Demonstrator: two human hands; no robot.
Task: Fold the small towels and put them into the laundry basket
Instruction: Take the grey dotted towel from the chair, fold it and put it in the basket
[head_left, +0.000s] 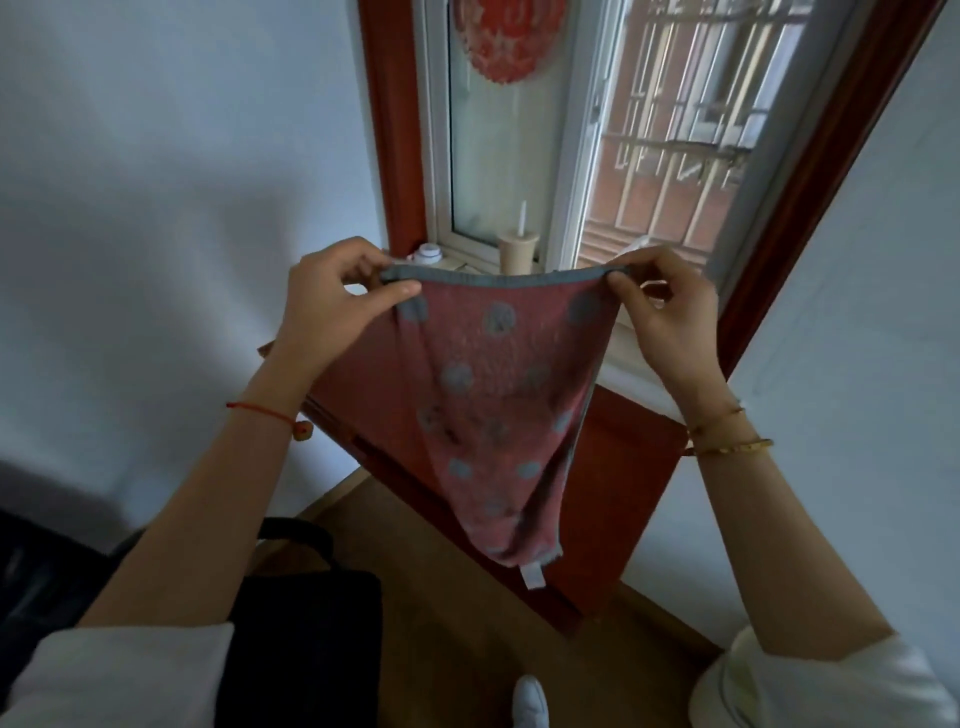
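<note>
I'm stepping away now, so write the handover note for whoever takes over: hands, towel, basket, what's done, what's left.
Left hand: pinches the towel at its top left corner.
Right hand: pinches the top right corner.
The towel hangs unfolded in the air before the window.
Basket: dark, likely the laundry one, on the floor at lower left; contents not visible.
Done: no fold shows. Left: fold this towel, put it in; other towels not in view.
</note>
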